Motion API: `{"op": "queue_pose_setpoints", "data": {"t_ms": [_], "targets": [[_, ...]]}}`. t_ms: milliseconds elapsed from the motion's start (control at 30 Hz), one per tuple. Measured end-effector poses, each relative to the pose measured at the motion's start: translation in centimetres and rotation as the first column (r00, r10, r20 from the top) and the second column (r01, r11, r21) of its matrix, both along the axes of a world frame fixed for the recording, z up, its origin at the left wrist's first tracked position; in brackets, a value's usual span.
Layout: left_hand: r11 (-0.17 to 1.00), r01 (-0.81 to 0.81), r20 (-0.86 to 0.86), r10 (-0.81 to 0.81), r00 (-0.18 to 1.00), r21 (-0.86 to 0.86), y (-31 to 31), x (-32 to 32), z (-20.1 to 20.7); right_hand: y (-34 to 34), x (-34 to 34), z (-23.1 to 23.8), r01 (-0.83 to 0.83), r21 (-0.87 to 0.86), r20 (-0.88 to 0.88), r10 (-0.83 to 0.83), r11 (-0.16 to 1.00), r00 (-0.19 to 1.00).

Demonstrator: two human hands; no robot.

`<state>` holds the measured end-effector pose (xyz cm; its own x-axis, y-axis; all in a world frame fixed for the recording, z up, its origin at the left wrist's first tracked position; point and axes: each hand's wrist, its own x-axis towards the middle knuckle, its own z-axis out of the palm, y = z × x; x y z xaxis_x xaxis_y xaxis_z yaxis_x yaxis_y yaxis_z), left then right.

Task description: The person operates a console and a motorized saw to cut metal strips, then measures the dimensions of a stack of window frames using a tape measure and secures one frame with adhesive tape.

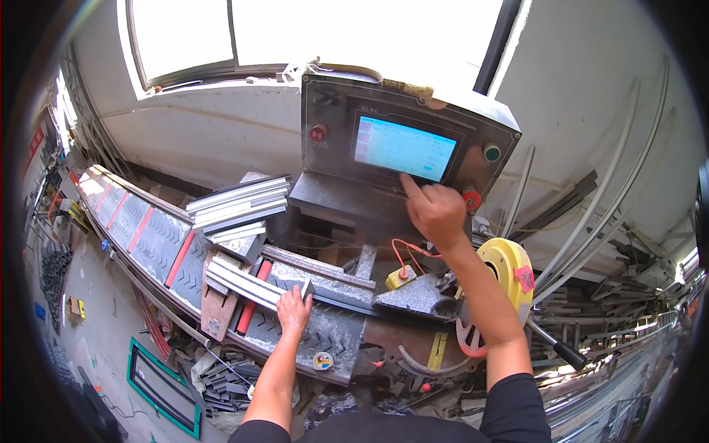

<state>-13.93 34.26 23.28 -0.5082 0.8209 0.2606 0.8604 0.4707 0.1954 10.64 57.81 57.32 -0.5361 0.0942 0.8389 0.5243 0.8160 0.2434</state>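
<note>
My left hand [294,311] is closed over the white-silver aluminium profile [247,285], which lies along the machine's bed. Beside its fingertips stands a small dark block [307,289]; whether the fingers touch it, I cannot tell. My right hand [437,213] is raised in front of the control panel [332,162], holding nothing. Its index finger points out at the lower edge of the lit touchscreen [405,146], while the other fingers curl loosely. Contact between fingertip and glass cannot be made out.
A stack of profiles [240,203] rests behind the bed [177,251]. The yellow round saw guard [509,269] and a black-gripped handle [569,356] are by my right forearm. A tape roll [323,361] sits at the bed's near edge. Offcuts [225,387] and a green frame [159,391] lie below left.
</note>
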Motion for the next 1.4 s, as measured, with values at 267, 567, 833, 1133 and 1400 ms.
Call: {"op": "queue_pose_setpoints", "data": {"t_ms": [267, 567, 833, 1133, 1400], "targets": [[0.999, 0.004, -0.005, -0.004, 1.0, 0.041, 0.0, 0.1, 0.2, 0.4, 2.2, -0.7, 0.09, -0.012, 0.07, -0.089, 0.996, 0.994], [1.0, -0.006, 0.008, 0.006, 1.0, 0.016, -0.1, 0.1, 0.4, 0.8, 2.2, -1.0, 0.118, 0.017, 0.031, -0.118, 0.993, 0.992], [0.999, -0.019, 0.019, 0.019, 1.0, 0.039, 0.0, 0.2, 0.8, 0.7, 2.8, -1.2, 0.068, 0.041, 0.018, -0.068, 0.997, 0.997], [0.942, 0.274, -0.096, -0.259, 0.961, 0.194, 1.3, 4.7, -1.9, 1.5, 2.3, -1.7, 0.025, -0.012, -0.072, -0.026, 1.0, 0.997], [0.873, 0.483, 0.036, -0.482, 0.875, -0.064, 5.4, 16.0, -9.2, 1.8, 2.2, -1.8, -0.002, -0.06, -0.081, -0.003, 0.998, 0.997]]}}
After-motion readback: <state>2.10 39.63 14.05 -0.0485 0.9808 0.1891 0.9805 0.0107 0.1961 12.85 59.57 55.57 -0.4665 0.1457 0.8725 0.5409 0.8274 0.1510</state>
